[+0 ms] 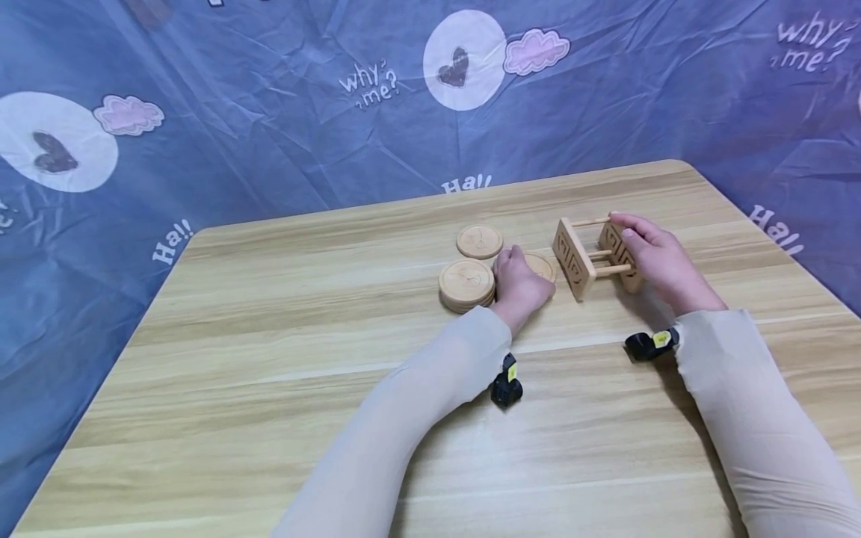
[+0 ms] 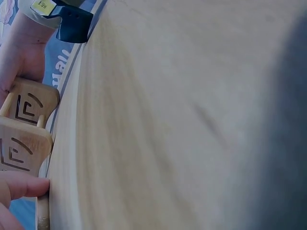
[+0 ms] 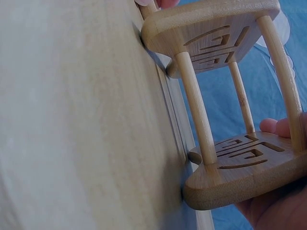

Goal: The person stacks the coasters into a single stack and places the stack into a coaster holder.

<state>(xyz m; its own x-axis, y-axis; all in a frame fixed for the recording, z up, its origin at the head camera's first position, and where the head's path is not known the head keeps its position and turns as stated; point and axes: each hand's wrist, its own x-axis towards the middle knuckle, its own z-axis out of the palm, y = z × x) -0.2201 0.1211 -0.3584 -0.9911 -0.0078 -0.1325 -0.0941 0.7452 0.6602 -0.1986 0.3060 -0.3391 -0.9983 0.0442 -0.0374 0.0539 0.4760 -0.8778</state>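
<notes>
My left hand (image 1: 523,285) grips a round wooden coaster (image 1: 540,267) at the table's middle right, its thumb (image 2: 26,186) at the coaster's edge in the left wrist view. The hand covers part of that coaster. Just left of it is a stack of coasters (image 1: 466,282), and behind the stack lies a single coaster (image 1: 480,241) with an engraved face. My right hand (image 1: 662,258) holds the right panel of a wooden coaster holder (image 1: 575,261). Two cut-out panels joined by round rods (image 3: 194,105) make up the holder, and no coasters sit between them.
Light wood-grain table (image 1: 269,359) lies under everything, its rounded far corner (image 1: 679,166) beyond the holder. A blue printed cloth (image 1: 282,97) hangs behind the table. Black wrist cameras (image 1: 506,382) are strapped below both sleeves.
</notes>
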